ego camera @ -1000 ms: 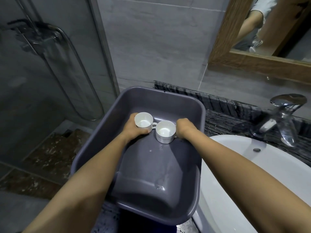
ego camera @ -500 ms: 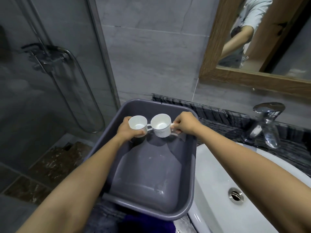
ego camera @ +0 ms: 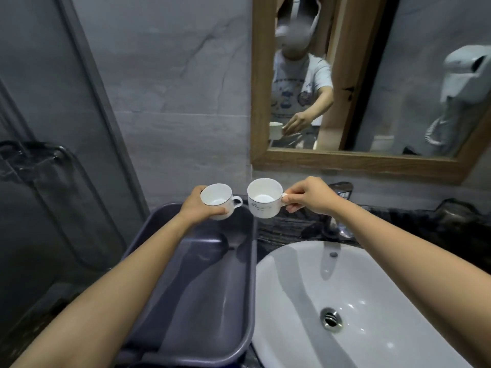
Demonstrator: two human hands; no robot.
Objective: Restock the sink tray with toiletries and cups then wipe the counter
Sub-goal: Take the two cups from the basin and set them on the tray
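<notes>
My left hand grips a white cup around its body, handle pointing right. My right hand pinches the handle of a second white cup with faint lettering on its side. Both cups are upright and empty, held side by side in the air above the far end of a grey plastic tub. The tub lies on the dark counter left of the sink and holds nothing.
A white basin with a metal drain lies to the right of the tub. A chrome tap stands behind my right hand. A wood-framed mirror hangs above. Glass shower door stands at left.
Both hands have lifted the cups out of the tub, up and slightly right. My view has tilted up toward the mirror.
</notes>
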